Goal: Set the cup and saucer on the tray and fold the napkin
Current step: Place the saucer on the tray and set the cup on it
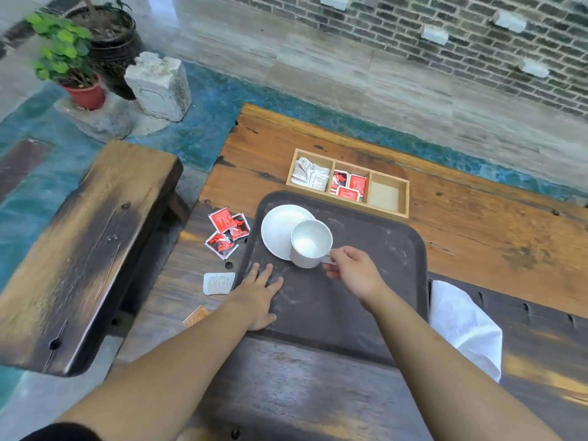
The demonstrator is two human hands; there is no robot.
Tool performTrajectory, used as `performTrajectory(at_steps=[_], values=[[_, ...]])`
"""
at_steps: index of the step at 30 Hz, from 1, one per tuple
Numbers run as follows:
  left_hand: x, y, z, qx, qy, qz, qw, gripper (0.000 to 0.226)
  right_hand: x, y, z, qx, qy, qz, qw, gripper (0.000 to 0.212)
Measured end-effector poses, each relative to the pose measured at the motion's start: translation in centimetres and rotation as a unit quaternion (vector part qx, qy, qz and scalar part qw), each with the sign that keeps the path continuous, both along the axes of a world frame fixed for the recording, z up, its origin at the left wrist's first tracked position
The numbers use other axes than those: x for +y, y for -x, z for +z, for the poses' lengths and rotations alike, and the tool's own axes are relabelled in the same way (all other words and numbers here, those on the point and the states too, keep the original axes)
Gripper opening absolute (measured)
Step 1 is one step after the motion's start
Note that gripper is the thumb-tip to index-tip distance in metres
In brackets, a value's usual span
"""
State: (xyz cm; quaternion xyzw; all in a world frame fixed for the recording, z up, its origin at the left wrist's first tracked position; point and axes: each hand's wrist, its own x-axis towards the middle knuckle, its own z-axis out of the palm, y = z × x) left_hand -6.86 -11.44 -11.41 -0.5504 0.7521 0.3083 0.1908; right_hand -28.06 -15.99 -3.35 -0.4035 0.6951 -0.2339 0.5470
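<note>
A dark brown tray [375, 281] lies on the wooden table in front of me. On its far left part sits a white saucer [278, 226]. A white cup [310, 241] overlaps the saucer's near right edge, and whether it rests on it or hangs just above I cannot tell. My right hand [353, 270] pinches the cup's handle. My left hand [259, 296] lies flat, fingers spread, on the tray's near left edge. A white napkin [464, 326] lies crumpled on the table just right of the tray.
A wooden three-compartment box [386, 211] with white and red packets stands behind the tray. Loose red packets [227, 232], a white packet [218, 283] and an orange one [197, 315] lie left of the tray. A wooden bench [82, 249] stands at the left.
</note>
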Motion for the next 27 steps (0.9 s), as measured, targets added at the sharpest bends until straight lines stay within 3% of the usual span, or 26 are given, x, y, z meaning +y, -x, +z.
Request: performTrajectory(at_steps=[20,27], values=[[-0.7,-0.3,0.2,0.002,-0.024,0.004,1.0,0.084,-5.5,-2.9,-4.0,-0.043,-0.013,-0.014,0.999,0.023],[-1.0,-0.8,0.2,0.021,-0.033,0.007,0.999,0.081,-5.5,-2.4,-4.6,-0.016,-0.014,-0.005,1.0,0.031]])
